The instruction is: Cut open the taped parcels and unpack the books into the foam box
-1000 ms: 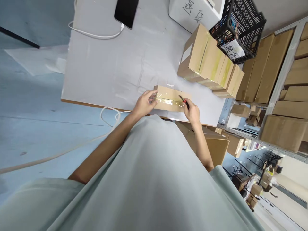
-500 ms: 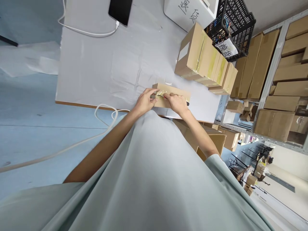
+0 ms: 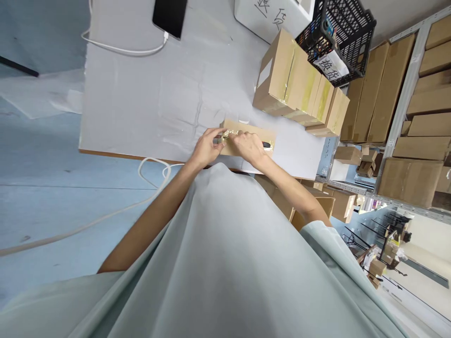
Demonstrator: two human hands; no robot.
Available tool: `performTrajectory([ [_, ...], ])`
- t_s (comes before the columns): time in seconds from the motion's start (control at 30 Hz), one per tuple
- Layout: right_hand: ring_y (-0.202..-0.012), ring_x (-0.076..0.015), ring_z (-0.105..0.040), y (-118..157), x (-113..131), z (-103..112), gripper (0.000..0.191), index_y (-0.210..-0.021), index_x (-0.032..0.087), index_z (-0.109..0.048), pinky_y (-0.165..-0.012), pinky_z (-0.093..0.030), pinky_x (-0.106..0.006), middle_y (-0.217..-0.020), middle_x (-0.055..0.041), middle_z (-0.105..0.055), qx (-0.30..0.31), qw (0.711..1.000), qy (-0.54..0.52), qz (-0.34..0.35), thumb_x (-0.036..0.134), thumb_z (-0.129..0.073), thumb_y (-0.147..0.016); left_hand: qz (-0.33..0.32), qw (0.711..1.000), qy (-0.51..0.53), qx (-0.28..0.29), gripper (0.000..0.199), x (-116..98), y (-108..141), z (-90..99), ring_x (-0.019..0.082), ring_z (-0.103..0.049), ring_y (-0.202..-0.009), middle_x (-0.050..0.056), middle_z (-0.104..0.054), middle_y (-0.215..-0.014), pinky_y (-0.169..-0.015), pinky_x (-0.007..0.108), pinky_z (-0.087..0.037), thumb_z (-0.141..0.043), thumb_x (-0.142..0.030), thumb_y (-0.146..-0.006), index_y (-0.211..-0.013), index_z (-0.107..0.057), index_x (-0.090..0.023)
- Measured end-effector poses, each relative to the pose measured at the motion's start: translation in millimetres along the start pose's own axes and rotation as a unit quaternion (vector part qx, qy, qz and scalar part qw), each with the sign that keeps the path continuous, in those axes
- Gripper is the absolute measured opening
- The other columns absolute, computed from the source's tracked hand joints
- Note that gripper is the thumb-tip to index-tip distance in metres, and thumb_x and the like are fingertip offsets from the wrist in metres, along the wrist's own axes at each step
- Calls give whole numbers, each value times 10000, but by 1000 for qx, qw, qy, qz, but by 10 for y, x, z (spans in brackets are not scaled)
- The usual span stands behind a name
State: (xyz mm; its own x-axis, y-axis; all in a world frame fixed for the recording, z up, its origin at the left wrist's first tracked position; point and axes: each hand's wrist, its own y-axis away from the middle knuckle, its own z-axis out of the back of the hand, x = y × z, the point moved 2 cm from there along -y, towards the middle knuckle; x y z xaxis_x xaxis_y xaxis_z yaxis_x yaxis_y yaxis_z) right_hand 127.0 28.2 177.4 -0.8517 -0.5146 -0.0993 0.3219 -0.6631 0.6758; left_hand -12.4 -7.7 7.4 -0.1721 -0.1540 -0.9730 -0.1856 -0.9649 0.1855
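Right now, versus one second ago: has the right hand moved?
Yes. Against the row of cartons, the right hand has shifted left, along the small box toward the left hand.

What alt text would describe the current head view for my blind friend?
A person's left hand is at one end of a small taped box on a pale table; the right hand, gripping a dark tool, is over the box. Beyond are more boxes, a black crate and a white bin, with a phone at left.
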Motion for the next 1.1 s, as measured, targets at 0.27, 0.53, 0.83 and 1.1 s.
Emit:
performTrajectory([
  [0.27, -1285, -317, -801, 80, -303, -129, 487, -1429, 85, -741, -1006, -617, -392, -1392, -261, -810, 10, 1000, 10, 0, -1, -346, -1158, 38, 998, 16, -44, 634, 37, 23, -27, 331, -794, -1277, 153, -690, -1572, -993, 453, -748, -735, -393, -879, -1496, -761, -250],
  [0.53, -1252, -313, -823, 606, -1150, -625, 494, -1463, 110, -728, -952, -608, -382, -1370, -262, -808, 53, 997, 2, -59, -18, -373, -1145, 46, 995, -52, -74, 536, -34, 1, -256, 384, -722, -1403, 138, -661, -1627, -1139, 597, -689, -725, -390, -916, -1442, -780, -303],
  [0.83, -1243, -315, -812, 489, -1210, -721, 473, -1410, 95, -746, -946, -630, -375, -1370, -268, -806, 27, 998, -44, -40, -9, -380, -1129, -15, 975, -214, -58, 866, -492, -105, -811, 494, -93, -1840, 196, -301, -1942, -1444, 820, -5, -685, -676, -1050, -1785, -500, -257],
  [1.1, -1221, -306, -802, 757, -1646, -1020, 484, -1541, 156, -679, -944, -603, -373, -1367, -237, -798, 64, 995, -60, -52, 27, -422, -1152, -7, 962, -261, -78, 788, -471, -39, -840, 449, -33, -1853, 127, -304, -1952, -1464, 787, 53, -560, -636, -1117, -1814, -467, -281],
])
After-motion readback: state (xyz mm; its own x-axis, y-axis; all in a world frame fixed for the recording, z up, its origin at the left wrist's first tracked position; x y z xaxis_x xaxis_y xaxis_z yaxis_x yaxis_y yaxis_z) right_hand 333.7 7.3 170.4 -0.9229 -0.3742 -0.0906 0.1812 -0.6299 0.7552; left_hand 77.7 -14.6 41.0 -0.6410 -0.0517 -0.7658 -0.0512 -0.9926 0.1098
